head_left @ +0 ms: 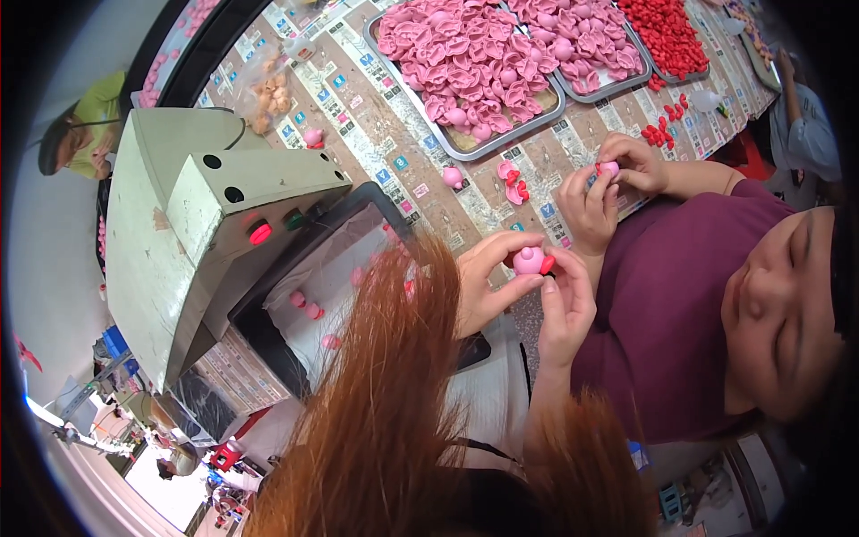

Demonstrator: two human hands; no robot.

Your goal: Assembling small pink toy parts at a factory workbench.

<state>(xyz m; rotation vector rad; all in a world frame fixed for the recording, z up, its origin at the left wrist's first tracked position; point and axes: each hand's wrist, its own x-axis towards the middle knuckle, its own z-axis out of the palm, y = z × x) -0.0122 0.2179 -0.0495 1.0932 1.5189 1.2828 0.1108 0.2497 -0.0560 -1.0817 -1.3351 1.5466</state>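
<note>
Between my two hands, a small pink round toy figure [528,260] with a red foot-like piece [547,265] is held up over the table's near edge. My left hand [492,285] pinches the pink body between thumb and fingers. At the red piece, my right hand [569,309] closes its thumb and fingertips. Just beyond them on the table lie a pink ball-shaped part [453,177] and some pink shells with red pieces [512,183]. Long hair hangs across the lower middle and covers part of what lies behind it.
A co-worker in a purple shirt [662,295], close at the right, handles a similar pink part [609,168]. Farther back are a metal tray [501,143] of pink parts and a heap of red pieces [664,40]. Left stands a pale metal machine [192,215] above a black-rimmed tray [255,313].
</note>
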